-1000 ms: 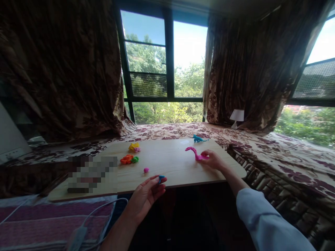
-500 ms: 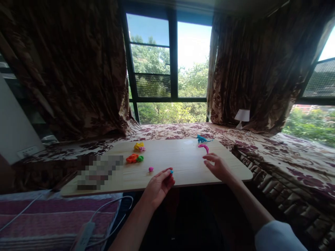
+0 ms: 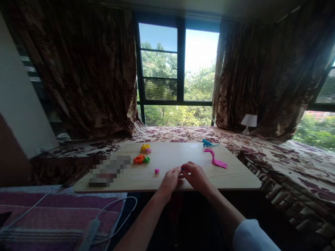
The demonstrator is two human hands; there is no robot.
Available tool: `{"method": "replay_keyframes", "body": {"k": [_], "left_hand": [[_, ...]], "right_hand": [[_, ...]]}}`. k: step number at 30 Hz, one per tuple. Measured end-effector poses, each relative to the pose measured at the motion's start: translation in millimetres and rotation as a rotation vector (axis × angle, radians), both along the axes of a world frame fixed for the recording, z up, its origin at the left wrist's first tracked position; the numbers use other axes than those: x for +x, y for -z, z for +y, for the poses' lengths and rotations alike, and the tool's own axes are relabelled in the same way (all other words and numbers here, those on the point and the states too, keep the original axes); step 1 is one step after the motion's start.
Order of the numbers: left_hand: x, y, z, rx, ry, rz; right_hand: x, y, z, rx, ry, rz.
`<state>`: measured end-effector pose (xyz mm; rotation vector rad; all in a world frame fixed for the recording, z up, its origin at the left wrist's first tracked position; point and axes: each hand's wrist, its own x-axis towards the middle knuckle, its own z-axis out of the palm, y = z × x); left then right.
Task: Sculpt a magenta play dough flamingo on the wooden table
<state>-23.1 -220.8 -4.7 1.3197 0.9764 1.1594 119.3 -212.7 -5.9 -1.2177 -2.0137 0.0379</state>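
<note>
Close to the table's front edge, my left hand (image 3: 170, 180) and my right hand (image 3: 195, 175) meet at the fingertips. Pinched between them is a small blue piece of modelling clay (image 3: 182, 169), mostly covered by the fingers. A pink clay ball (image 3: 157, 171) lies just left of my left hand. Right of my right hand is a flat pink clay shape with a curved neck (image 3: 219, 163). Behind it stands a blue clay animal figure (image 3: 208, 143) with a long thin tail.
On the left of the wooden table (image 3: 178, 153) lie orange clay (image 3: 139, 159) touching green clay (image 3: 146, 160), and yellow clay (image 3: 144, 147) with light pink clay (image 3: 148, 150). A blurred-out box (image 3: 108, 171) sits at the left end. A power strip (image 3: 90, 232) rests lower left.
My right hand has moved left from the pink clay shape to the blue clay in my left hand, uncovering the shape's flat part. The view has shifted slightly.
</note>
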Motion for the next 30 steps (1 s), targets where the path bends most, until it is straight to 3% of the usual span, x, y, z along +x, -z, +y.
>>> {"method": "replay_keyframes", "body": {"k": [4, 7, 10, 14, 19, 23, 27, 30], "left_hand": [[-57.4, -0.5, 7.0, 0.600, -0.559, 0.553], [-104.0, 14.2, 12.1, 0.661, -0.776, 0.931], [-125.2, 36.4, 8.4, 0.611, -0.780, 1.217], [-122.2, 52.8, -1.8, 0.675, -0.766, 1.370], [-120.0, 51.1, -5.0, 0.673, -0.782, 1.409], [-121.7, 51.2, -5.2, 0.686, -0.788, 1.408], [-119.4, 51.8, -7.1, 0.682, -0.809, 1.401], [-117.7, 51.2, -8.4, 0.678, -0.806, 1.409]], "right_hand": [[18.3, 10.7, 6.0, -0.086, 0.139, -0.121], [23.6, 15.5, 3.0, -0.066, 0.114, -0.160], [14.3, 18.4, -3.5, -0.096, 0.019, -0.180], [-5.9, 21.2, -4.7, -0.097, -0.050, -0.205], [-3.1, 23.2, 8.9, -0.150, 0.056, -0.255], [17.2, 29.8, -5.1, -0.163, 0.084, -0.186], [15.0, 35.8, -38.3, -0.126, 0.018, -0.150], [-5.4, 33.4, -41.3, -0.090, -0.079, -0.185]]}}
